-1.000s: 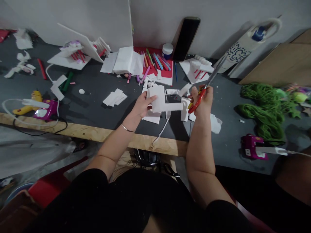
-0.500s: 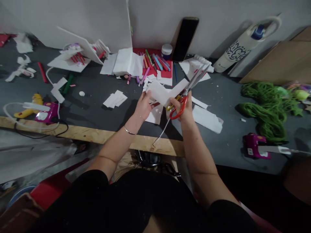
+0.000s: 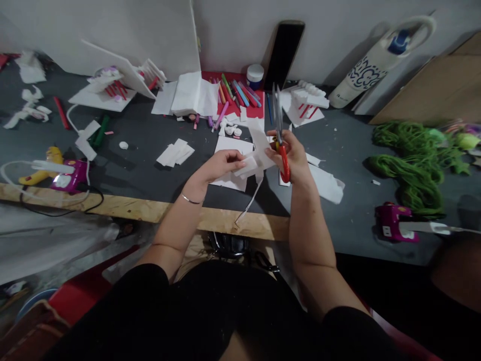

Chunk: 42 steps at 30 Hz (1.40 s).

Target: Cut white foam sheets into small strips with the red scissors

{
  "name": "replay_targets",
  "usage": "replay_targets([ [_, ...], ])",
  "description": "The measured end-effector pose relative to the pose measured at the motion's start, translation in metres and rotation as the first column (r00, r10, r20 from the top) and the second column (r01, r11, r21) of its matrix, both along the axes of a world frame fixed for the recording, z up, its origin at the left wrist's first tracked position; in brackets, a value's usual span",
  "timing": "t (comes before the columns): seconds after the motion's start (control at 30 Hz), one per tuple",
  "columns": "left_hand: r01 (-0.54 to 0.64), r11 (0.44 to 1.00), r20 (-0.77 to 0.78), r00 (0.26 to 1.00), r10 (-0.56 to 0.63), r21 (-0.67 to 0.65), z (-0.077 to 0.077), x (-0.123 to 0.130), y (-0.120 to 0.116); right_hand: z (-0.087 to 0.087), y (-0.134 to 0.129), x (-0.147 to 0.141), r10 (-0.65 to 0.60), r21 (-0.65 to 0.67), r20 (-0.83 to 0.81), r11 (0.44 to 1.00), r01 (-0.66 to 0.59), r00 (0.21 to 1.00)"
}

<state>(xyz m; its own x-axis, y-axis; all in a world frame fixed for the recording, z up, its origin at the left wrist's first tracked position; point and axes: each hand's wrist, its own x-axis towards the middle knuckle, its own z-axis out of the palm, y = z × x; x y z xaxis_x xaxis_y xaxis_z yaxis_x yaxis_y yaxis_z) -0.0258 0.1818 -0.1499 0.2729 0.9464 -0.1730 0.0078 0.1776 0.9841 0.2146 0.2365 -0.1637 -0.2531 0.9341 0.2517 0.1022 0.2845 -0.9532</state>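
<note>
The left hand (image 3: 221,168) pinches a white foam piece (image 3: 256,159) between its fingers, while the right hand's (image 3: 293,159) fingers grip red-handled scissors (image 3: 278,125), blades upright.

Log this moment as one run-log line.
left hand: white foam piece | right hand: red-handled steel scissors, blades upward

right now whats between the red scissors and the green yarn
A white foam offcut lies on the dark tabletop between the red-handled scissors and the green yarn, in the head view.
</note>
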Motion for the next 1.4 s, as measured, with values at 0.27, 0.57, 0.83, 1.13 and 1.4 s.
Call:
replay_targets([
  [0.27,-0.327,0.944,0.145,0.937,0.317,0.053,-0.009,0.013,0.008,-0.029,0.000,-0.031,-0.154,-0.042,-0.222,0.988,0.148,0.963],
  [0.57,-0.504,0.864,0.136,0.856,0.499,0.003,-0.017,0.035,0.014,-0.043,-0.005,-0.053,-0.185,-0.113,-0.219,0.980,0.163,0.958],
  [0.83,-0.473,0.881,0.131,0.873,0.469,-0.004,-0.010,0.035,0.007,-0.049,-0.005,-0.051,-0.163,-0.102,-0.160,0.984,0.148,0.974],
  [1.13,-0.404,0.912,0.124,0.904,0.410,-0.071,-0.006,0.031,0.006,-0.041,-0.009,-0.060,-0.250,-0.127,-0.210,0.966,0.227,0.945],
  [1.4,-0.478,0.873,0.160,0.858,0.488,-0.094,-0.008,0.031,0.006,-0.030,-0.013,-0.051,-0.145,-0.215,-0.235,0.972,0.094,0.961],
])
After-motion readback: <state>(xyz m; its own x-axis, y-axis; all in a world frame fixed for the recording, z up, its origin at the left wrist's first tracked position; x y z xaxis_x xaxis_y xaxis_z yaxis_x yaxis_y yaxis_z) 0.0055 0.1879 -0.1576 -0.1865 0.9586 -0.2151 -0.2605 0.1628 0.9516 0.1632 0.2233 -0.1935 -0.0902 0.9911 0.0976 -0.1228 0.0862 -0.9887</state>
